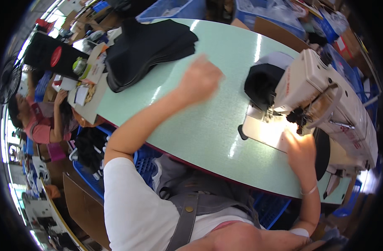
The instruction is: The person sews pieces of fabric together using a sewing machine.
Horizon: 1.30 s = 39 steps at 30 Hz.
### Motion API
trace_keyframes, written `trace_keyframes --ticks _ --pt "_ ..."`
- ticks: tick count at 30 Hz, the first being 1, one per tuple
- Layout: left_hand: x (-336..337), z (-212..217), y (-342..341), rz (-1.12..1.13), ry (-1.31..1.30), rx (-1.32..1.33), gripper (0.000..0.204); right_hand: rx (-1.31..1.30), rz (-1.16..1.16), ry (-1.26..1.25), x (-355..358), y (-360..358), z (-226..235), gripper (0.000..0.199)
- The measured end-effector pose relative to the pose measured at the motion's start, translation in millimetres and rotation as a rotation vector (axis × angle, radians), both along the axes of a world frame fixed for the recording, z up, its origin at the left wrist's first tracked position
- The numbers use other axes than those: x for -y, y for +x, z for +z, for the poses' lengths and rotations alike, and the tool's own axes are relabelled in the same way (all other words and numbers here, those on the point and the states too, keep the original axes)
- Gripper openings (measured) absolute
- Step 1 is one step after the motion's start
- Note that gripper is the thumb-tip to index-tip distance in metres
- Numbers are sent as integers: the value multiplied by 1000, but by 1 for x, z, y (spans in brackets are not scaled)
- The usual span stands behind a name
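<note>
Blurred left hand hovering, partly curled, above pale-green glossy tabletop, hold indeterminable, stacked flat black fabric pieces lying nearby, right hand extending beside white sewing machine, opening and hold being obscured by glare, rounded black fabric piece lying opposite.

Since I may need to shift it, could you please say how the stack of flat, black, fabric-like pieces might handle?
The black stack would probably flex, its layers looking thin. Unevenly fanned edges suggest pieces may slide apart.
</note>
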<state>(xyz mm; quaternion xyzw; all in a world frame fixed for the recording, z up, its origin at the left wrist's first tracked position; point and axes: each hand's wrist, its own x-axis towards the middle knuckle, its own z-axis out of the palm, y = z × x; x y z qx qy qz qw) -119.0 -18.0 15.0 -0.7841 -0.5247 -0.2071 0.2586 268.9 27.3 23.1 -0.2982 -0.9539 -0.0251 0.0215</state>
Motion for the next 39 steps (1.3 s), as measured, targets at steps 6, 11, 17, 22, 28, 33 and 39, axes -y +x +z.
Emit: trace_keyframes --ticks 6,11,17,22,28,33,39 --pt "6 54 -136 968 -426 21 48 -175 -569 213 -50 78 -10 39" --pt "-5 52 -142 845 -433 -80 34 -200 -585 151 -59 79 -8 44" --pt "-1 61 -165 810 -409 230 27 -176 -686 62 -65 84 -11 41" --pt "32 66 -194 723 117 772 31 -101 -712 54 -79 81 -23 32" --pt "53 93 -33 149 -342 601 16 -113 -629 176 -96 132 -56 26" --pt "65 59 57 -408 -944 226 30 -172 -369 235 -40 73 20 19" --pt "13 -16 91 -484 -82 -115 24 -376 59 179 -10 49 57 13"
